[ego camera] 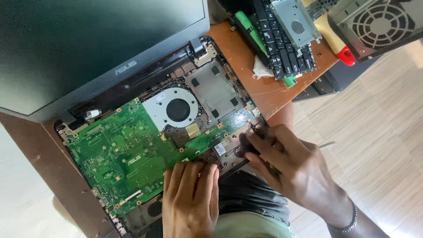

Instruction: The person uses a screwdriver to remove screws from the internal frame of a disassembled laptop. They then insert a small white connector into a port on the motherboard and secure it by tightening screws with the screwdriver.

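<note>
An opened laptop base (211, 83) lies on a brown table (264, 88), showing a green motherboard (119, 150) and a round cooling fan (178, 110). My left hand (190, 198) rests flat on the front edge of the base, fingers together, holding nothing. My right hand (295, 169) is closed around a thin dark tool (246, 143). The tool's end touches the base near the front right corner. A thin metal bit (327, 144) sticks out behind the hand. The dark screen (88, 44) is tilted back at the upper left.
A removed black keyboard (282, 39) lies at the table's far right with a metal bracket (294, 22) on it. Beside them are a green stick (251, 28), a yellow handle with a red tip (337, 42), a scrap of cloth (263, 68) and a grey box with a fan grille (379, 22). Tiled floor is on the right.
</note>
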